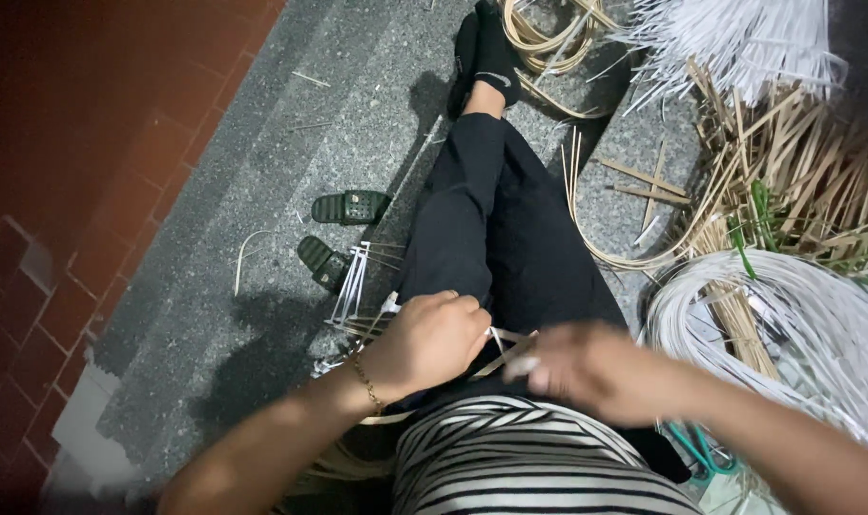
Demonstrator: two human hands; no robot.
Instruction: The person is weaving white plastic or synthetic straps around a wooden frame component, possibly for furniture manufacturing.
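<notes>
I sit on a grey stone floor with my legs in dark trousers [491, 219] stretched out. My left hand [434, 339], with a thin gold bracelet on the wrist, is closed around a small woven frame of thin pale strips [353, 286] resting on my lap. My right hand [587, 367] is blurred by motion and pinches a white strip [522, 364] that runs toward the left hand. A striped shirt fills the bottom of the view.
A pair of dark green slippers [343, 229] lies left of my legs. Coiled white strips [796, 324] and loose bamboo splints [796, 172] pile up at right. Teal-handled scissors [706, 453] lie by my right arm. Red tiles border the left.
</notes>
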